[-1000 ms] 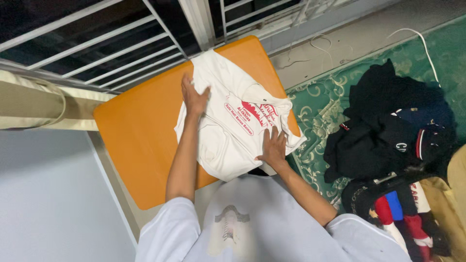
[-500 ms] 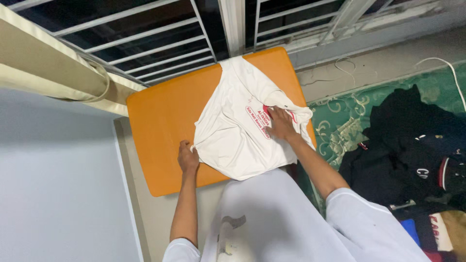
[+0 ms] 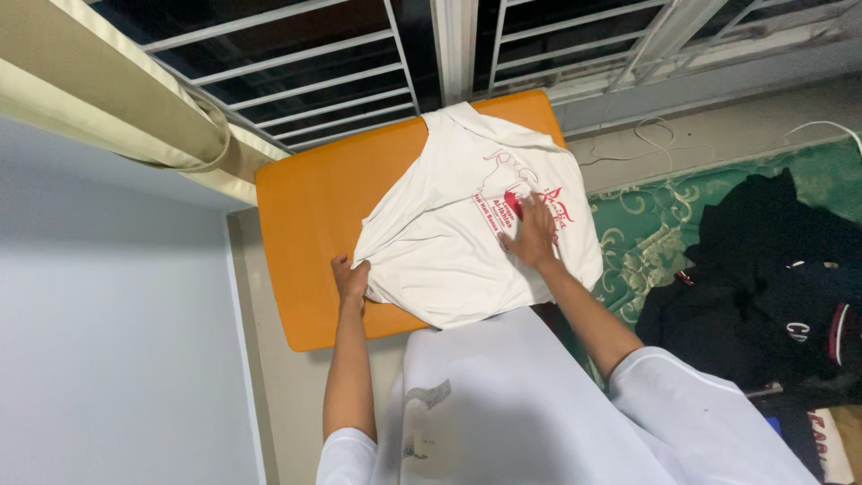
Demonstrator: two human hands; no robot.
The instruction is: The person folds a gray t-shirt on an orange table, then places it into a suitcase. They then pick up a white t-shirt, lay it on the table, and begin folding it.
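Right now I am smoothing a white T-shirt (image 3: 449, 242) that is lying on the orange table (image 3: 305, 207) under the barred window (image 3: 296, 63). My left hand (image 3: 348, 278) is pinching the shirt's left edge with closed fingers, while my right hand (image 3: 536, 235) is pressing flat, fingers spread, on the red print. I judge the spreading step is under way; the next move calls for keeping the pinched edge taut. A dark clothes pile (image 3: 763, 269) is sitting well apart.

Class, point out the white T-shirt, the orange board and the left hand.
white T-shirt (image 3: 440, 247), head view, plain cloth.
orange board (image 3: 310, 216), head view, bare top.
left hand (image 3: 349, 278), head view, back of hand.
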